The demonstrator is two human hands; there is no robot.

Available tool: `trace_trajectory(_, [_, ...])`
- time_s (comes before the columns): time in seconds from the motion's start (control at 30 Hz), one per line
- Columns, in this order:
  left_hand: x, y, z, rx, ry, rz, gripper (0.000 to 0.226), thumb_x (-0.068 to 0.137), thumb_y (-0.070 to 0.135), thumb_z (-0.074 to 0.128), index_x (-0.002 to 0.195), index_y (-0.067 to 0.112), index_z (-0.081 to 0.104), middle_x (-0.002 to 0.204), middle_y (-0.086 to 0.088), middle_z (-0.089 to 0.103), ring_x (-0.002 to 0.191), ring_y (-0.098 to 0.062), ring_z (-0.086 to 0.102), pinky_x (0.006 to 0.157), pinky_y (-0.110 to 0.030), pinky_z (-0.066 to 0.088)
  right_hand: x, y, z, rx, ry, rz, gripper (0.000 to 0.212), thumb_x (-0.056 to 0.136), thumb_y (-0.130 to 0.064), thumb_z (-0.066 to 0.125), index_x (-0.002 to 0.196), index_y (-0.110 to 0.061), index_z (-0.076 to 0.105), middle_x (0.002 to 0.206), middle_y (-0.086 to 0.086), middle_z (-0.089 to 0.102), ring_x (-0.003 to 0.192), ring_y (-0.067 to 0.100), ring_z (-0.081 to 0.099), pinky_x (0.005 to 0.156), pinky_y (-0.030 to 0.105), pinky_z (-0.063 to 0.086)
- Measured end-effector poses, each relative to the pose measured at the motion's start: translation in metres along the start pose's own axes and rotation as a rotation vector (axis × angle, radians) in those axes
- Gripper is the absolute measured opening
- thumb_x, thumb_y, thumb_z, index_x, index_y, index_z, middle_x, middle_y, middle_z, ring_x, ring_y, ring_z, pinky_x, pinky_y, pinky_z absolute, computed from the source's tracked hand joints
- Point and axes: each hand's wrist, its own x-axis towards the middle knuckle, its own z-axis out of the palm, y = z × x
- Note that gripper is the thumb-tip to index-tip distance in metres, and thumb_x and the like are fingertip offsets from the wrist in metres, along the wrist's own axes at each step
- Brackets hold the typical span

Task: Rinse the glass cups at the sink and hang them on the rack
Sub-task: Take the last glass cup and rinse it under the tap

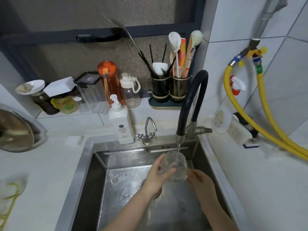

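Low in the middle of the frame, over the steel sink, a glass cup is held under the black faucet, and a thin stream of water falls from the spout into it. Both hands are on the cup. The left hand grips it from the left, thumb curled across the near side and fingers round the far side. The right hand meets the cup at its lower right edge with bent fingers; the fingertips blur against the glass, so I cannot tell if they pinch it or just steady it. Both forearms come up from the bottom edge of the frame. The sink floor is wet and shiny

Behind the sink, on the white surface, a white pump bottle stands just left of a small metal tap. Further back, along the window ledge in the upper middle, are an orange bottle, a clear bottle with a white lid and a black utensil holder full of chopsticks and brushes. At the far left edge sits a glass pot lid. On the right wall, yellow hoses loop down from a valve, and a sponge lies near the faucet's base
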Motion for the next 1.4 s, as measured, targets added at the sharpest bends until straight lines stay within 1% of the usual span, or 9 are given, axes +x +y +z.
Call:
trace_trajectory(0.13, [0.010,0.011,0.013,0.043,-0.169,0.023,0.051,0.087,0.013,0.065,0.117,0.047,0.043,0.108,0.031,0.059,0.104,0.011,0.057,0.076,-0.003,0.045,0.006,0.001,-0.011,-0.010,0.068,0.029,0.013,0.092,-0.029,0.057,0.082,-0.025,0.064,0.082,-0.001,0.068,0.081,0.019,0.062,0.077,0.034,0.049])
trace_trajectory(0.27, [0.007,-0.005,0.004,-0.012,-0.177,-0.063,0.064,0.086,0.023,0.068,0.135,0.047,0.036,0.140,0.011,0.048,0.125,-0.008,0.050,0.103,-0.025,0.044,0.000,0.008,-0.012,-0.035,0.031,0.013,0.009,0.091,-0.028,0.058,0.087,-0.023,0.065,0.081,-0.004,0.067,0.080,0.016,0.061,0.066,0.025,0.043])
trace_trajectory(0.47, [0.024,0.008,0.008,-0.173,-0.115,-0.087,0.057,0.086,0.018,0.067,0.131,0.043,0.043,0.117,0.016,0.059,0.108,-0.004,0.058,0.076,-0.013,0.050,0.018,-0.010,-0.009,-0.068,0.039,-0.033,0.018,0.092,-0.030,0.056,0.075,-0.035,0.056,0.076,-0.012,0.061,0.075,0.003,0.056,0.064,0.016,0.039])
trace_trajectory(0.7, [0.011,-0.019,0.007,-0.505,-0.003,-0.295,0.067,0.072,0.023,0.075,0.133,0.029,0.048,0.125,-0.011,0.064,0.079,-0.017,0.069,0.069,-0.033,0.053,0.004,0.009,0.011,-0.003,0.037,0.021,0.011,0.090,-0.025,0.061,0.093,-0.019,0.071,0.083,-0.004,0.069,0.077,0.007,0.060,0.071,0.023,0.046])
trace_trajectory(0.87, [0.027,0.004,0.017,-0.518,-0.022,-0.248,0.044,0.085,0.017,0.067,0.126,0.030,0.057,0.118,-0.006,0.067,0.085,-0.017,0.069,0.060,-0.027,0.055,0.014,0.003,0.010,0.027,0.064,-0.012,0.011,0.090,-0.023,0.060,0.083,-0.021,0.069,0.076,-0.003,0.069,0.074,0.014,0.062,0.063,0.017,0.042])
trace_trajectory(1.0, [0.022,0.007,0.013,-0.439,0.004,-0.221,0.041,0.084,0.020,0.068,0.123,0.033,0.060,0.116,-0.003,0.069,0.107,-0.027,0.065,0.076,-0.041,0.058,0.008,0.010,0.012,0.055,0.033,-0.014,0.004,0.087,-0.025,0.064,0.086,-0.027,0.068,0.091,-0.004,0.069,0.084,0.010,0.062,0.068,0.018,0.043])
trace_trajectory(1.17, [0.029,0.016,-0.010,-0.293,0.047,-0.201,0.030,0.092,0.026,0.057,0.117,0.043,0.059,0.118,0.005,0.065,0.106,-0.020,0.062,0.068,-0.031,0.053,0.020,-0.005,0.017,0.164,-0.055,-0.061,0.019,0.083,-0.023,0.069,0.098,-0.024,0.059,0.098,-0.002,0.065,0.092,0.015,0.063,0.078,0.026,0.049])
trace_trajectory(1.3, [0.023,0.014,-0.005,-0.236,-0.039,-0.223,0.031,0.096,0.023,0.050,0.122,0.038,0.059,0.115,0.003,0.068,0.102,-0.020,0.067,0.066,-0.031,0.055,0.043,0.004,0.000,0.063,-0.217,-0.158,0.058,0.068,-0.039,0.079,0.116,-0.019,0.053,0.110,0.002,0.063,0.100,0.018,0.065,0.080,0.028,0.055])
trace_trajectory(1.4, [0.018,0.014,-0.018,-0.218,-0.052,-0.236,0.030,0.095,0.022,0.051,0.120,0.036,0.061,0.105,0.010,0.071,0.087,-0.014,0.071,0.062,-0.027,0.054,0.047,-0.003,0.002,-0.037,-0.375,-0.266,0.060,0.072,-0.024,0.080,0.125,-0.023,0.051,0.116,-0.007,0.063,0.108,0.010,0.062,0.092,0.030,0.052])
